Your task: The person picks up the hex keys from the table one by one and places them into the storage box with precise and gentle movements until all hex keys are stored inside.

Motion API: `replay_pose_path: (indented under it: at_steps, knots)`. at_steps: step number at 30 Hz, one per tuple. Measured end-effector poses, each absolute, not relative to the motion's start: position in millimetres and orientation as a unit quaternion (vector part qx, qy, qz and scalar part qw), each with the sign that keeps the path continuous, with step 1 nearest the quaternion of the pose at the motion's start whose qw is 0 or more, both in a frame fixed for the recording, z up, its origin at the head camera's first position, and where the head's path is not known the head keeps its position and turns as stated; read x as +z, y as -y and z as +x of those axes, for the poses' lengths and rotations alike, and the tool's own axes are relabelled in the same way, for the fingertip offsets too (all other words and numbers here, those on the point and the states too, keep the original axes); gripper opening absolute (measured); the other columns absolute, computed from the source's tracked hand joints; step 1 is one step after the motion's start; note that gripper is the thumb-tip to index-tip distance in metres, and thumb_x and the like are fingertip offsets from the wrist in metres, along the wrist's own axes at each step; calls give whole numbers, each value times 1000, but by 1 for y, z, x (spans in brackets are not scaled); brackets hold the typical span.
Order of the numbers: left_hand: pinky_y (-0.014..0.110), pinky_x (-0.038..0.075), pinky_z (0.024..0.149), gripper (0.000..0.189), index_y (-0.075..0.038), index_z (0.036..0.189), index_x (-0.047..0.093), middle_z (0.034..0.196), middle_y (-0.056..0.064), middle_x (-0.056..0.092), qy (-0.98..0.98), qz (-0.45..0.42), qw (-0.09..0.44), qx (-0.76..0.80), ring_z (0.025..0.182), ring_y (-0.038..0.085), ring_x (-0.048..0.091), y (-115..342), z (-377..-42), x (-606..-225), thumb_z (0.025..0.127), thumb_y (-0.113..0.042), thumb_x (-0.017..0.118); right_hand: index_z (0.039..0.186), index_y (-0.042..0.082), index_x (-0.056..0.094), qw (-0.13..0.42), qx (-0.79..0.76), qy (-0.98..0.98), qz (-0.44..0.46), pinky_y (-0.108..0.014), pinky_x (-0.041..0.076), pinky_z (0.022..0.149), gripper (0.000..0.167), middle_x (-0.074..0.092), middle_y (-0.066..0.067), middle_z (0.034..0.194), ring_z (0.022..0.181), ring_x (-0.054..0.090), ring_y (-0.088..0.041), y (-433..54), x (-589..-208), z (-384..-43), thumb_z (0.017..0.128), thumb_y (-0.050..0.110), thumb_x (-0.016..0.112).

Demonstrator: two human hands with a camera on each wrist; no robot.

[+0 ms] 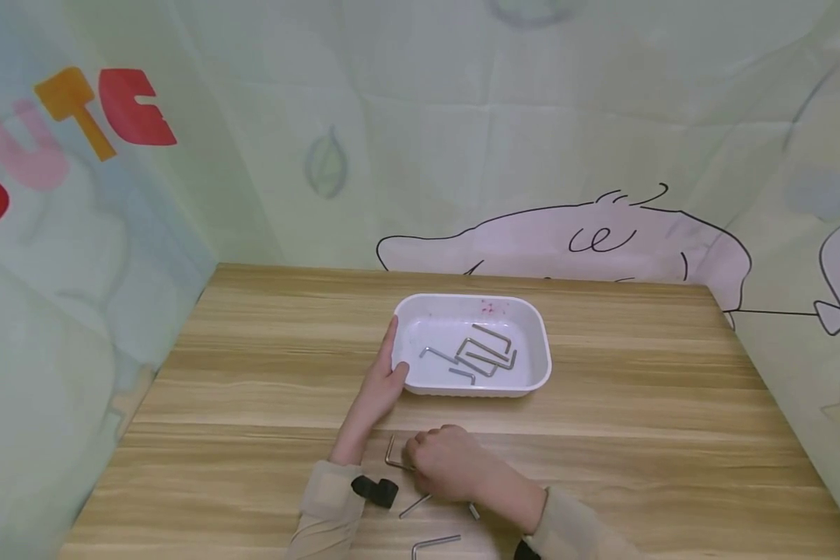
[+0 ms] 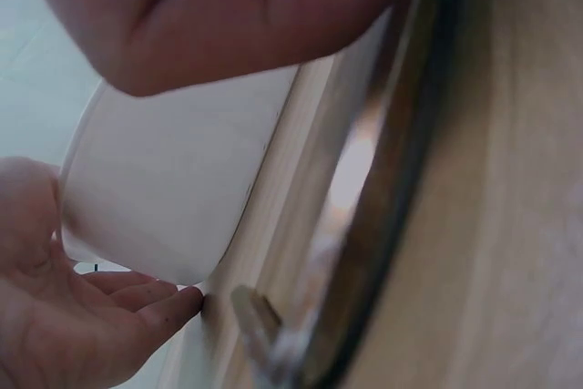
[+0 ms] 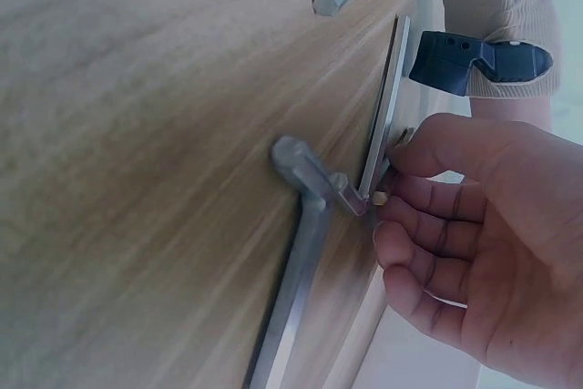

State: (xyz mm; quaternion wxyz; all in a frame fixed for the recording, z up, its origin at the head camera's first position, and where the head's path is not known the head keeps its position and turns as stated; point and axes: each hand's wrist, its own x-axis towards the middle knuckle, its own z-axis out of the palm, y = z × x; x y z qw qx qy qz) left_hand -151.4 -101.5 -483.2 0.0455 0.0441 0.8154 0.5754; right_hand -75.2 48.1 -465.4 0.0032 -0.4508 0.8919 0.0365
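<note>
A white plastic tray [image 1: 476, 391] stands on the table with several L-shaped hex keys [image 1: 491, 356] inside. My left hand [image 1: 383, 381] grips the tray's left end, thumb at the rim and fingers along the outer wall. Nearer the front, my right hand [image 1: 451, 465] is low over loose hex keys on the wood. In the right wrist view its thumb and forefinger [image 3: 437, 148] pinch a hex key, mostly hidden by the fingers. A bronze-toned hex key [image 1: 390, 460] pokes out left of that hand, and a silver hex key [image 1: 435, 541] lies in front of it.
The wood-grain table [image 1: 266, 350] runs back to a printed cloth backdrop [image 1: 420, 155]. More hex keys lie partly under the right hand, among them one short end [image 1: 473, 511]. Dark straps [image 1: 376, 491] sit on both wrists.
</note>
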Motion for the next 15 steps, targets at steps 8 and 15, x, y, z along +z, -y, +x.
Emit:
replay_pose_path:
  at_steps: [8, 15]
  knots:
    - [43, 15, 123, 75, -27, 156, 7, 163, 4, 11, -815, 45, 46, 576, 150, 25, 14, 101, -152, -485, 92, -3, 39, 74, 18, 55, 16, -1, -893, -449, -16, 34, 44, 16, 55, 10, 65, 52, 44, -3, -50, -461, -74, 75, 28, 68]
    - [43, 16, 123, 75, -24, 156, 8, 163, 6, 12, -814, 47, 40, 578, 149, 26, 16, 101, -151, -483, 92, -2, 40, 78, 15, 59, 33, -17, -895, -444, -18, 46, 54, 15, 59, 7, 68, 57, 52, -5, -51, -457, -73, 73, 23, 70]
